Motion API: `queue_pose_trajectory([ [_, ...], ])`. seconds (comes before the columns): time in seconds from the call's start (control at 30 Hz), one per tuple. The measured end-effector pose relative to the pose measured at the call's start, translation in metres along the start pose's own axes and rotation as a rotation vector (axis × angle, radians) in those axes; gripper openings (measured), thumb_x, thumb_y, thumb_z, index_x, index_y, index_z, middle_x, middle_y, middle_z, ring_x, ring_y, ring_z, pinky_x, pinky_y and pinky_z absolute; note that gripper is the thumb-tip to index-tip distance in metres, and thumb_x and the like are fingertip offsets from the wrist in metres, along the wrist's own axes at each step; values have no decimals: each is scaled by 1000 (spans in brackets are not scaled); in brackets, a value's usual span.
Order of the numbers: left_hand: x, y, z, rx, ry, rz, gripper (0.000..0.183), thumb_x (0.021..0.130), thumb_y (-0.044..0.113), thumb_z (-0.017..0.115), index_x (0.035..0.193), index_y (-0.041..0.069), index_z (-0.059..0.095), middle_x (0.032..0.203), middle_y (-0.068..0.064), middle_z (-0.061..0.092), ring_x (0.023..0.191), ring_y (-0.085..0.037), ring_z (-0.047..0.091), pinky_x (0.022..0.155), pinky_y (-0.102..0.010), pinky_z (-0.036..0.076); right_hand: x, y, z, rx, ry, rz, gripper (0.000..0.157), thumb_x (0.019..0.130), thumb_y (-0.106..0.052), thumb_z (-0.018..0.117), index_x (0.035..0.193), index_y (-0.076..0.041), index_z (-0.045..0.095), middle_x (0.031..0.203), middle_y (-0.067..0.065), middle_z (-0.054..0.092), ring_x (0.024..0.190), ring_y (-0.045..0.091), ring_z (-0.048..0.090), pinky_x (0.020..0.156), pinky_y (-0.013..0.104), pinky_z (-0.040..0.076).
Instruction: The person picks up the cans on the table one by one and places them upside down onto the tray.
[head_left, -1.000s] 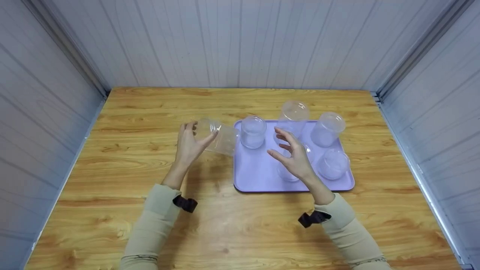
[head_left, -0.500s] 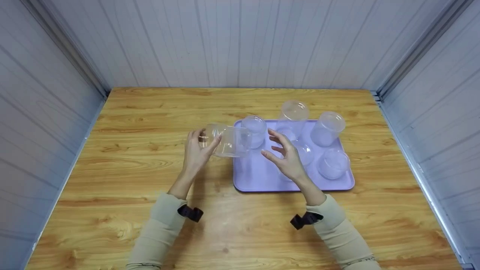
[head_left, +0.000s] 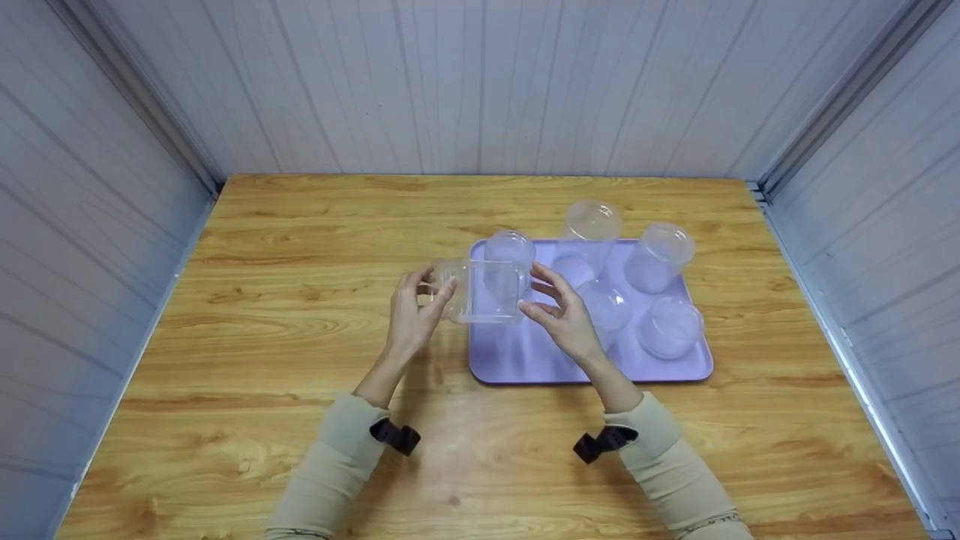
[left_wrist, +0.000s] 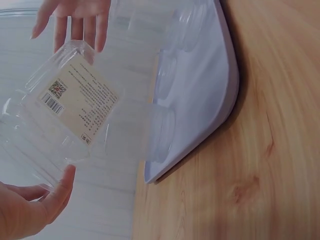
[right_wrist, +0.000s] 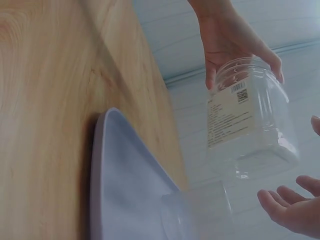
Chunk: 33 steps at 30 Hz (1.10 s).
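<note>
My left hand (head_left: 412,315) grips a clear plastic jar (head_left: 491,292) by its threaded mouth end. The jar lies sideways in the air over the left part of the lilac tray (head_left: 510,366), its base turned to the right. In the left wrist view a beige label (left_wrist: 77,97) with a barcode and QR code shows on it. Near the base is my right hand (head_left: 566,319), fingers spread and slightly bent; in the right wrist view a gap separates its fingertips (right_wrist: 272,202) from the jar.
Several clear plastic containers stand on the tray: one at the back left (head_left: 510,251), a tall one (head_left: 591,223) behind, others at the right (head_left: 660,259) and front right (head_left: 670,328). The wooden table (head_left: 300,285) is bounded by pale panel walls (head_left: 480,90).
The left hand has carried the jar rightward, bringing it level over the tray's left side. My right hand has shifted left and slightly closer to the jar's base.
</note>
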<state>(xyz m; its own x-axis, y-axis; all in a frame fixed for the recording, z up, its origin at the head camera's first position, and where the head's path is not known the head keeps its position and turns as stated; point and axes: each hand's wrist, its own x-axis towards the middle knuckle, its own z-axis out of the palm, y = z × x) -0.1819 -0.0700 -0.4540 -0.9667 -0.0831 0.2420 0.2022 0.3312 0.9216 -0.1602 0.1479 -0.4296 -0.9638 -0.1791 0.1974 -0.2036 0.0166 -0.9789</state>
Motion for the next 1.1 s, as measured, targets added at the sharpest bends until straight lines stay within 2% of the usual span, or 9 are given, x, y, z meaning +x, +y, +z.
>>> queue_pose_trajectory([
  [0.13, -5, 2, 5, -86, -19, -18, 50, 82, 27, 62, 118, -6, 50, 99, -14, 49, 88, -23, 53, 57, -29, 52, 3, 13, -2, 40, 14, 50, 58, 81, 4, 59, 132, 7, 32, 129, 23, 37, 116, 36, 38, 89, 39, 40],
  [0.23, -8, 1, 8, -145, -25, -9, 49, 82, 23, 62, 119, -6, 49, 100, -14, 48, 89, -24, 52, 53, -27, 52, 4, 20, -3, 50, 23, 75, 59, 81, -1, 61, 133, 3, 33, 130, 18, 38, 115, 31, 39, 89, 36, 41],
  [0.37, -12, 6, 9, -184, -28, 5, 45, 83, 18, 60, 120, -6, 49, 102, -15, 49, 91, -25, 53, 58, -30, 52, 4, 23, -3, 66, 28, 76, 60, 80, -5, 63, 133, 0, 35, 129, 16, 40, 114, 29, 41, 88, 35, 41],
  [0.43, -15, 16, 6, -198, -36, 5, 44, 84, 15, 58, 119, -8, 48, 103, -16, 49, 92, -26, 53, 62, -30, 52, 5, 23, -3, 89, 25, 76, 62, 80, -6, 64, 133, 1, 34, 129, 16, 40, 114, 29, 41, 88, 33, 41],
  [0.6, -21, 33, 3, -252, -62, 16, 40, 84, 10, 55, 117, -11, 48, 104, -19, 47, 93, -28, 52, 66, -33, 52, 4, 23, -4, 209, -1, 91, 66, 79, -8, 65, 135, 2, 30, 131, 17, 37, 113, 35, 40, 86, 29, 42],
  [0.83, -21, 29, 4, -316, -77, 63, 40, 83, 8, 53, 116, -13, 47, 107, -23, 46, 92, -30, 51, 63, -32, 53, 2, 22, -5, 325, -53, 95, 77, 77, -19, 69, 136, 2, 25, 135, 20, 30, 110, 35, 42, 84, 27, 42],
  [0.97, -22, 26, 5, -345, -96, 61, 41, 83, 7, 51, 116, -15, 44, 107, -24, 46, 93, -30, 51, 60, -32, 53, 1, 20, -6, 355, -81, 95, 86, 74, -24, 72, 138, 1, 21, 135, 20, 30, 110, 36, 42, 82, 27, 43],
  [1.1, -23, 25, 6, -373, -124, 61, 43, 83, 8, 47, 118, -15, 42, 107, -22, 45, 93, -29, 51, 65, -31, 52, 1, 18, -7, 365, -95, 99, 88, 73, -24, 72, 139, 0, 19, 133, 21, 30, 111, 33, 44, 82, 29, 44],
])
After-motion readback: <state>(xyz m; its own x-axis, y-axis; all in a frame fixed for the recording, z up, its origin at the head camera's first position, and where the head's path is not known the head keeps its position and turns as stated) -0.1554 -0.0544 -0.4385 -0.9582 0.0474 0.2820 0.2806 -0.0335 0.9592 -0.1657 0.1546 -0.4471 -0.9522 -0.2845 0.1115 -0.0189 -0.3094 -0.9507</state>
